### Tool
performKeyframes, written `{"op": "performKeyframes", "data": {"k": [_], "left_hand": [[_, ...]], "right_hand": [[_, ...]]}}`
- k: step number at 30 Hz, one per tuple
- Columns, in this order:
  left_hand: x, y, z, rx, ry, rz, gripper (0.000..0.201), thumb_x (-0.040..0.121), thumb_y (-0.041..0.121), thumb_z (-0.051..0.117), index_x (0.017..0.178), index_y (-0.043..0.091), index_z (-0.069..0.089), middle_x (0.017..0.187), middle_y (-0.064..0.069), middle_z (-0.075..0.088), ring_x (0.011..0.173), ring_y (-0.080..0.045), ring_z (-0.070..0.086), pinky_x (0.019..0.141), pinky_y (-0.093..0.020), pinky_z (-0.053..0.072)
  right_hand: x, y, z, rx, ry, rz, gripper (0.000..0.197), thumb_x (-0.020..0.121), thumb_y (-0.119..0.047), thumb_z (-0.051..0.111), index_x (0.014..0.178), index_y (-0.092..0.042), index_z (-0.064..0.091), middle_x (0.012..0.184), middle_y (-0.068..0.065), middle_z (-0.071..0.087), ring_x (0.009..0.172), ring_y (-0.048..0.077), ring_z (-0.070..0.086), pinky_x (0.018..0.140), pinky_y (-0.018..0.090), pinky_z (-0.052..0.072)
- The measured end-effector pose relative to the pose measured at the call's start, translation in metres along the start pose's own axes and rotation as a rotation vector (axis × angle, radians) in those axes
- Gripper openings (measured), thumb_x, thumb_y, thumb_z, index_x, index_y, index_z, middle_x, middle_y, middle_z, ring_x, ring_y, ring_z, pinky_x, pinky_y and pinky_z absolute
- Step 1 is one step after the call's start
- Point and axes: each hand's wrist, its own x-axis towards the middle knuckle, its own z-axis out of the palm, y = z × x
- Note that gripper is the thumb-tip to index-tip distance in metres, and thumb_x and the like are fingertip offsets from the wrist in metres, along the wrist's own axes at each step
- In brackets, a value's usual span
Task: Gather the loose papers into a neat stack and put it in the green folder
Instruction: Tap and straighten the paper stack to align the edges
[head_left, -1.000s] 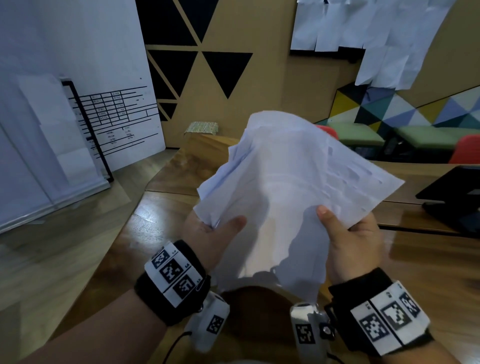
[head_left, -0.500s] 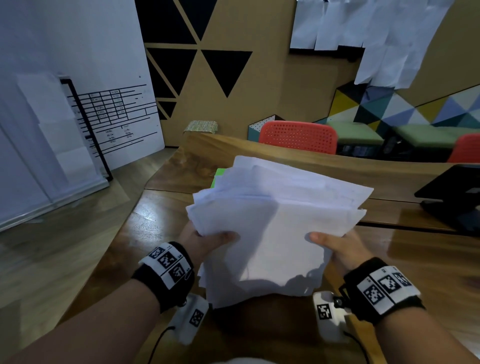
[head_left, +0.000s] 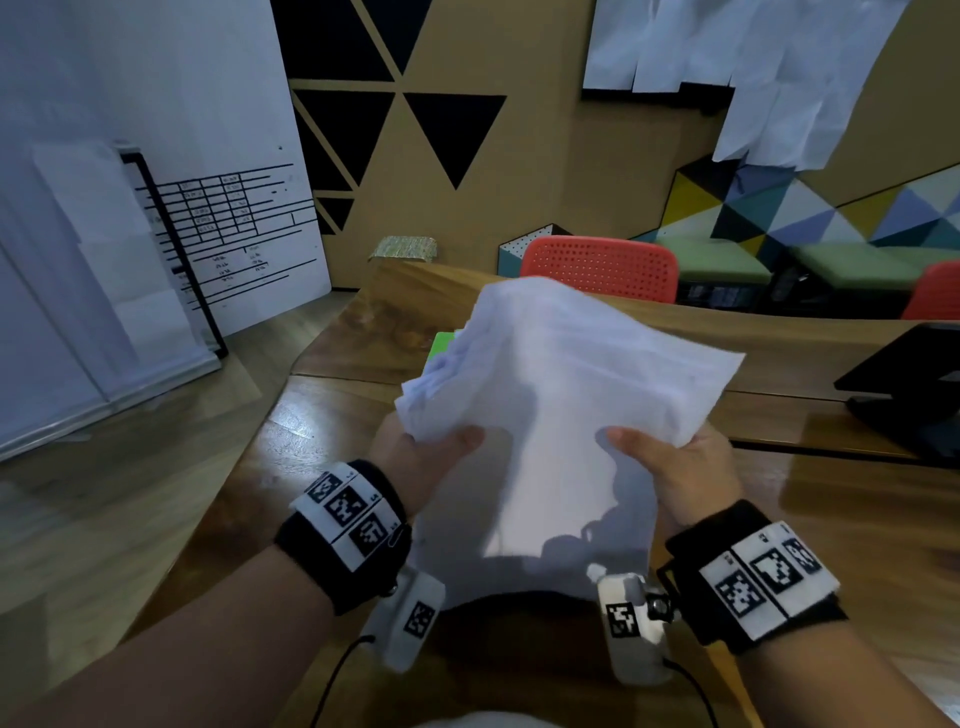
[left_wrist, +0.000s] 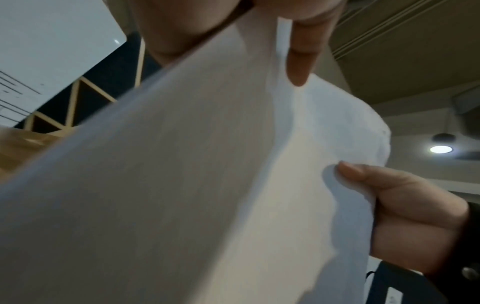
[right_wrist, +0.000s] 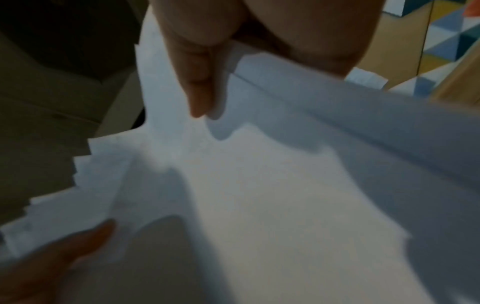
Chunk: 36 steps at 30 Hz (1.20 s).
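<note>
Pinching the uneven paper stack with left hand and right hand, I judge staggered sheets may slip free.

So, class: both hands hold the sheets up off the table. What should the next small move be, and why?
Probably tap the papers on edge against the table to square them. The left hand and right hand grip both sides, but the edges sit staggered, and the green folder waits behind.

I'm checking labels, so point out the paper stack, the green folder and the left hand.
paper stack (head_left: 566, 395), head view, middle of the top sheet
green folder (head_left: 441, 344), head view, corner showing beyond the papers
left hand (head_left: 421, 462), head view, palm below the thumb
</note>
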Motion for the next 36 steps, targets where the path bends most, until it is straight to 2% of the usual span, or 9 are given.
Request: {"op": "performKeyframes", "data": {"k": [4,8,11,15,18,21,23,30,36], "left_hand": [[-0.002,0.006,-0.003,-0.045,0.095,0.033,0.037,0.066,0.024,0.080,0.098,0.023,0.061,0.076,0.016,0.061,0.057,0.011,0.061,0.046,-0.003,0.045],[-0.005,0.001,-0.005,-0.088,0.070,-0.004,0.052,0.056,0.030,0.083,0.101,0.011,0.063,0.077,0.011,0.063,0.059,0.004,0.062,0.049,-0.007,0.048],[-0.009,-0.001,-0.007,-0.184,0.059,0.010,0.062,0.055,0.024,0.083,0.109,0.002,0.062,0.079,0.008,0.066,0.062,0.009,0.065,0.052,-0.006,0.048],[-0.009,0.008,-0.016,-0.326,0.047,0.051,0.059,0.045,0.034,0.077,0.101,0.039,0.059,0.092,0.010,0.068,0.077,-0.006,0.069,0.066,-0.024,0.058],[-0.004,0.029,-0.018,-0.374,0.033,0.101,0.056,0.049,0.033,0.073,0.100,0.045,0.056,0.097,0.005,0.067,0.081,-0.012,0.067,0.073,-0.030,0.057],[0.003,0.048,-0.014,-0.345,0.026,0.101,0.045,0.053,0.038,0.071,0.096,0.038,0.059,0.096,-0.001,0.069,0.084,-0.027,0.061,0.081,-0.044,0.052],[0.006,0.056,-0.011,-0.321,0.026,0.088,0.037,0.053,0.041,0.070,0.089,0.031,0.066,0.094,-0.009,0.070,0.080,-0.028,0.062,0.077,-0.047,0.052],[0.016,0.053,-0.005,-0.180,0.160,0.032,0.021,0.063,0.031,0.074,0.058,0.024,0.055,0.057,0.005,0.052,0.046,-0.006,0.043,0.047,-0.018,0.035],[0.018,0.054,-0.002,-0.108,0.119,0.055,0.014,0.076,0.020,0.071,0.070,0.027,0.060,0.060,0.009,0.054,0.043,0.002,0.047,0.042,-0.011,0.039]], "right_hand": [[-0.009,-0.016,0.010,0.040,0.050,-0.138,0.043,0.054,-0.015,0.077,0.095,-0.021,0.068,0.100,0.005,0.074,0.096,0.028,0.069,0.081,0.040,0.056],[-0.012,-0.014,0.012,-0.016,0.069,-0.208,0.044,0.074,0.009,0.065,0.111,-0.012,0.058,0.105,0.002,0.069,0.102,0.025,0.067,0.086,0.039,0.056],[-0.013,-0.014,0.010,-0.047,0.130,-0.266,0.048,0.071,0.008,0.067,0.102,-0.027,0.053,0.098,-0.008,0.066,0.089,0.008,0.067,0.081,0.035,0.056],[-0.016,-0.028,0.005,-0.036,0.071,-0.422,0.047,0.063,-0.018,0.079,0.095,-0.044,0.058,0.100,-0.002,0.061,0.085,0.009,0.064,0.074,0.030,0.057],[-0.014,-0.038,0.004,-0.284,0.035,-0.505,0.028,0.062,-0.041,0.079,0.086,-0.045,0.066,0.104,0.001,0.058,0.095,0.016,0.059,0.083,0.035,0.053],[-0.005,-0.036,0.004,-0.383,0.054,-0.552,0.029,0.071,-0.014,0.076,0.068,-0.043,0.069,0.094,-0.004,0.058,0.088,-0.003,0.056,0.076,0.012,0.046],[-0.002,-0.036,0.004,-0.352,0.059,-0.525,0.033,0.073,-0.009,0.072,0.064,-0.039,0.068,0.086,-0.009,0.060,0.081,-0.003,0.056,0.074,0.012,0.044],[-0.006,-0.039,0.001,-0.279,0.070,-0.498,0.016,0.065,-0.024,0.063,0.071,-0.039,0.064,0.092,-0.006,0.059,0.089,0.013,0.054,0.083,0.034,0.043],[0.000,-0.036,0.011,-0.558,0.112,-0.543,0.021,0.069,-0.033,0.068,0.064,-0.053,0.065,0.085,-0.013,0.054,0.079,-0.011,0.054,0.074,0.004,0.040]]}}
